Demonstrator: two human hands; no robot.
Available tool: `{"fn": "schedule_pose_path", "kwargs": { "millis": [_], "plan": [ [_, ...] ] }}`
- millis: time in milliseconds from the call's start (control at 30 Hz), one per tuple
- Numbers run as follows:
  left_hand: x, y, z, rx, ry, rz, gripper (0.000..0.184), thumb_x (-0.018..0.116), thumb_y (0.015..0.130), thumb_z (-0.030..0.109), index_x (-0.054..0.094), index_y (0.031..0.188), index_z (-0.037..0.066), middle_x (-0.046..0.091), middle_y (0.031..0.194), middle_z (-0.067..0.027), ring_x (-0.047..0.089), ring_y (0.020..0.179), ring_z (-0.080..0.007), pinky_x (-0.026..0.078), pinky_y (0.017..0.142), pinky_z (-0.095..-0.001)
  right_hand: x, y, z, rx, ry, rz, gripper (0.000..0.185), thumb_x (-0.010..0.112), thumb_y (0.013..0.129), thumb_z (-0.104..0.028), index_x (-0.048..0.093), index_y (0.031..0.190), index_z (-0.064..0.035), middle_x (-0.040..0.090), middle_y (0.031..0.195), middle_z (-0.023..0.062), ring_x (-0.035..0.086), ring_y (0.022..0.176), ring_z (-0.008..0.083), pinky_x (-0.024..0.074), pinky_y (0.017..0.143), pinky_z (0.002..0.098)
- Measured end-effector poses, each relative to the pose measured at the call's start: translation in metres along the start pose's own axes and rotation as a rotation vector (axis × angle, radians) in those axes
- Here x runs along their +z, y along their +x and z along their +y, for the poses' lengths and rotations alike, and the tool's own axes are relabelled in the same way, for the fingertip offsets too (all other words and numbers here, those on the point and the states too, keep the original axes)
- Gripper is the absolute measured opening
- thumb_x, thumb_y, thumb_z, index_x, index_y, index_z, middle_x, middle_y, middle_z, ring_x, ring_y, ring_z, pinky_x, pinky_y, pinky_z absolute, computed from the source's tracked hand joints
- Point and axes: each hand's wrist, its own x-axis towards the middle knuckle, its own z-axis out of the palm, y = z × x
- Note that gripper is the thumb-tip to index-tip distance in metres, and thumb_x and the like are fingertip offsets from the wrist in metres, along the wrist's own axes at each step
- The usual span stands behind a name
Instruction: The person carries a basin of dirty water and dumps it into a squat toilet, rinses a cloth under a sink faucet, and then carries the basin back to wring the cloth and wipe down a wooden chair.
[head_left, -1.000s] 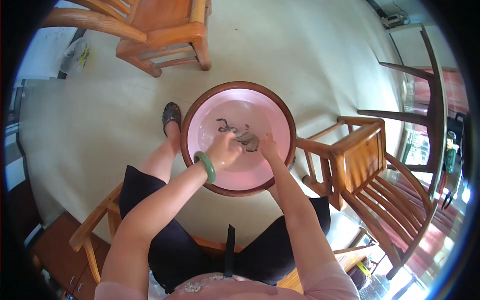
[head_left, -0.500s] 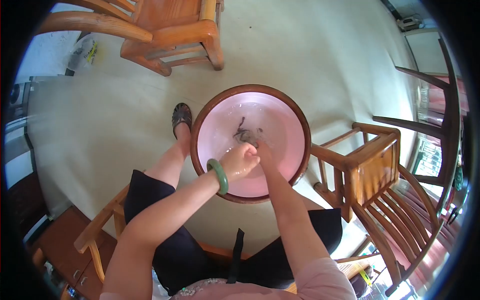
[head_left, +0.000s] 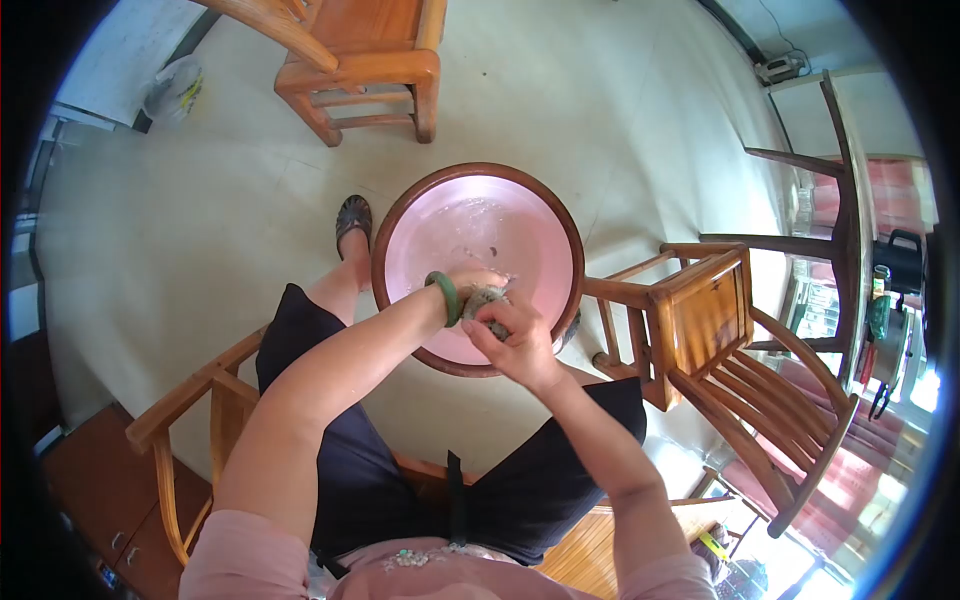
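Note:
A round basin with a brown rim and pink inside stands on the floor between my legs, with water in it. My left hand, with a green bangle on its wrist, is over the near part of the basin. It supports a wet, mottled grey clump whose kind I cannot make out. My right hand grips the same clump from the near right side, thumb and fingers bent round it. A small dark bit lies in the water beyond my hands.
One wooden chair stands ahead to the left. Another wooden chair is close to the basin on the right. A plastic bag sits on the floor far left, and a dark-legged table is at the right.
The grey clump has come up out of the water, nearer to me. My right hand has risen from the basin and turned to grip it. My left hand has opened and moved behind it.

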Motion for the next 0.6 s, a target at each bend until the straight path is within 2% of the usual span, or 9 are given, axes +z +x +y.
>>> {"fn": "schedule_pose_path", "kwargs": {
  "millis": [33,100,167,200,267,300,400,467,600],
  "plan": [
    [0.01,-0.006,0.005,0.045,0.021,-0.043,0.023,0.058,0.079,0.02,0.056,0.095,0.004,0.059,0.084,-0.0063,0.057,0.071,-0.0121,0.046,0.058,-0.0242,0.006,0.002,0.001,-0.003,0.004,-0.003,0.014,0.068,0.068,-0.018,0.06,0.07,-0.0068,0.052,0.064,0.0114,0.055,0.055,0.0254,0.0441,0.05,0.0333],
    [0.026,-0.022,0.014,0.008,0.15,0.082,0.02,0.057,0.081,0.021,0.056,0.091,0.004,0.057,0.08,-0.0052,0.054,0.066,-0.0108,0.044,0.056,-0.0235,0.015,0.005,0.003,-0.084,-0.077,0.074,0.014,0.067,0.069,-0.017,0.058,0.066,-0.0068,0.053,0.063,0.0104,0.053,0.05,0.0255,0.0426,0.046,0.033],
    [0.036,-0.029,0.019,-0.107,-0.12,0.074,0.019,0.05,0.085,0.025,0.052,0.08,0.007,0.053,0.066,-0.0034,0.05,0.053,-0.0139,0.042,0.051,-0.0245,0.02,0.011,0.009,-0.126,-0.065,0.126,0.015,0.067,0.07,-0.016,0.057,0.063,-0.0062,0.051,0.059,0.0093,0.052,0.046,0.0248,0.0413,0.042,0.033],
    [0.031,-0.023,0.014,-0.11,-0.121,0.072,0.019,0.05,0.085,0.025,0.052,0.08,0.007,0.053,0.066,-0.0034,0.05,0.053,-0.0139,0.042,0.051,-0.0245,0.022,0.013,0.013,-0.122,-0.03,0.166,0.015,0.065,0.07,-0.014,0.056,0.062,-0.0058,0.051,0.057,0.0096,0.052,0.046,0.025,0.0414,0.042,0.0332],
    [0.013,-0.011,-0.001,0.014,-0.428,-0.294,0.024,0.045,0.088,0.028,0.05,0.076,0.008,0.053,0.066,-0.0031,0.05,0.055,-0.0157,0.042,0.053,-0.026,0.023,0.016,0.02,-0.113,0.004,0.205,0.015,0.064,0.07,-0.013,0.055,0.062,-0.0054,0.051,0.056,0.0099,0.052,0.045,0.0252,0.0414,0.042,0.0333],
    [0.017,-0.011,-0.001,0.008,-0.428,-0.295,0.024,0.045,0.088,0.028,0.05,0.076,0.008,0.053,0.066,-0.0031,0.05,0.055,-0.0157,0.042,0.053,-0.026,0.022,0.018,0.023,-0.141,-0.058,0.233,0.014,0.063,0.071,-0.011,0.055,0.061,-0.0053,0.051,0.056,0.0103,0.052,0.045,0.0256,0.0412,0.041,0.0336],
    [0.033,-0.015,0.006,-0.117,-0.569,-0.133,0.026,0.038,0.091,0.026,0.05,0.077,0.008,0.054,0.067,-0.0032,0.051,0.057,-0.017,0.042,0.054,-0.0285,0.021,0.022,0.035,-0.146,-0.144,0.281,0.013,0.06,0.071,-0.009,0.054,0.06,-0.0054,0.051,0.055,0.011,0.051,0.044,0.0268,0.0408,0.041,0.0343],
    [0.051,-0.028,0.02,0.024,-0.307,0.043,0.026,0.037,0.09,0.025,0.05,0.077,0.007,0.055,0.069,-0.0052,0.052,0.061,-0.0187,0.043,0.057,-0.0311,0.021,0.025,0.041,-0.126,-0.166,0.297,0.013,0.059,0.071,-0.008,0.053,0.06,-0.0055,0.051,0.054,0.0113,0.051,0.043,0.0276,0.0406,0.04,0.0347],
    [0.044,-0.016,0.004,0.075,-0.559,0.039,0.024,0.04,0.088,0.025,0.051,0.078,0.007,0.055,0.07,-0.0061,0.053,0.061,-0.0187,0.043,0.056,-0.0309,0.017,0.029,0.055,0.074,-0.167,0.334,0.02,0.056,0.075,-0.014,0.053,0.058,-0.0038,0.05,0.051,0.0139,0.052,0.044,0.0294,0.041,0.041,0.0364]
  ]
}}
